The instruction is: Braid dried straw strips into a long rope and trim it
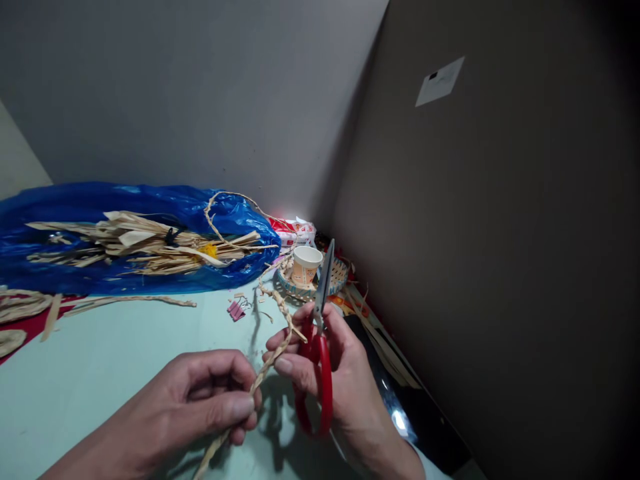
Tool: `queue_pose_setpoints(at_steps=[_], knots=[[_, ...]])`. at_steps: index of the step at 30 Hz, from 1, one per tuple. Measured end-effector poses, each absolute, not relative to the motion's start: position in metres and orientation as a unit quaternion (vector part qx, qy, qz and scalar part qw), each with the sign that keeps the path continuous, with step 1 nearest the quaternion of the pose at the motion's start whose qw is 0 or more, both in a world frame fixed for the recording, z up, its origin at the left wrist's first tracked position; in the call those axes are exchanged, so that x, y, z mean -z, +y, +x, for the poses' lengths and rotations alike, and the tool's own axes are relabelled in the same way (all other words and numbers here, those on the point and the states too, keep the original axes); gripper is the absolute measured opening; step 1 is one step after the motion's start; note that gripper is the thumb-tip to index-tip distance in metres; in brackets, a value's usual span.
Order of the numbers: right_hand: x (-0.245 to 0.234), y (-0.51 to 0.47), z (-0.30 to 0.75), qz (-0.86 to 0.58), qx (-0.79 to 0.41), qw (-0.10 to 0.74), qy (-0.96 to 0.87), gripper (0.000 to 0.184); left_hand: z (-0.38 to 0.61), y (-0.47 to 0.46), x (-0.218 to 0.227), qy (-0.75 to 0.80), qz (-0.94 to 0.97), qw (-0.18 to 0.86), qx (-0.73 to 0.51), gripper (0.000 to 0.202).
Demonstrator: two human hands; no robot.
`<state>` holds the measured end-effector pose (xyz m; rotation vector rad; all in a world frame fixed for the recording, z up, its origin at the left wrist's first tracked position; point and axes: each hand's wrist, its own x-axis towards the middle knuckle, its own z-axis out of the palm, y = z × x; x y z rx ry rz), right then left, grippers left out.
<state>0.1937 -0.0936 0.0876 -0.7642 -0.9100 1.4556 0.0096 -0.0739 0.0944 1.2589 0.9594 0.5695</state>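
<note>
My left hand (200, 400) is closed in a pinch around a braided straw cord (277, 320) that runs from below my hands up toward the back. My right hand (330, 373) grips red-handled scissors (320, 360), whose blades point upward and look closed; its fingertips also press on the braid. Both hands sit close together low in the middle of the view, above a pale green table (100, 360).
A blue plastic bag (75, 207) with a bundle of dried straw strips (145, 243) lies at the back left. A paper cup (306, 263) stands on a small woven tray (340, 273) near the wall corner. Pink binder clips (235, 310) lie nearby. A dark wall stands at the right.
</note>
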Motion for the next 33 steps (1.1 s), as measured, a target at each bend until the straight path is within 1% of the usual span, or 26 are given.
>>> queue_pose_setpoints(at_steps=[3, 9, 16, 20, 22, 25, 27, 30, 31, 33], knots=[[-0.087, -0.092, 0.199, -0.337, -0.612, 0.597, -0.395, 0.05, 0.006, -0.073, -0.096, 0.413, 0.51, 0.71, -0.257, 0.027], [-0.088, -0.092, 0.203, -0.34, -0.627, 0.577, -0.398, 0.047, 0.001, -0.071, -0.098, 0.381, 0.545, 0.714, -0.22, 0.025], [-0.091, -0.089, 0.205, -0.323, -0.667, 0.557, -0.375, 0.052, -0.001, -0.067, -0.1, 0.409, 0.602, 0.664, -0.172, 0.031], [-0.086, -0.086, 0.207, -0.315, -0.673, 0.543, -0.391, 0.05, -0.002, -0.071, -0.101, 0.434, 0.645, 0.604, -0.175, 0.033], [-0.086, -0.086, 0.209, -0.331, -0.659, 0.535, -0.412, 0.05, -0.002, -0.072, -0.103, 0.449, 0.654, 0.575, -0.202, 0.032], [-0.09, -0.089, 0.211, -0.387, -0.6, 0.517, -0.472, 0.047, -0.001, -0.075, -0.106, 0.477, 0.654, 0.524, -0.266, 0.031], [-0.096, -0.092, 0.214, -0.427, -0.534, 0.489, -0.542, 0.039, 0.0, -0.076, -0.107, 0.479, 0.666, 0.484, -0.304, 0.029], [-0.103, -0.098, 0.216, -0.46, -0.392, 0.431, -0.671, 0.024, 0.001, -0.079, -0.107, 0.484, 0.667, 0.448, -0.348, 0.026], [-0.104, -0.099, 0.217, -0.457, -0.344, 0.418, -0.706, 0.021, 0.002, -0.08, -0.106, 0.49, 0.659, 0.44, -0.363, 0.023], [-0.104, -0.1, 0.217, -0.445, -0.257, 0.416, -0.75, 0.023, 0.002, -0.082, -0.106, 0.502, 0.646, 0.422, -0.39, 0.017]])
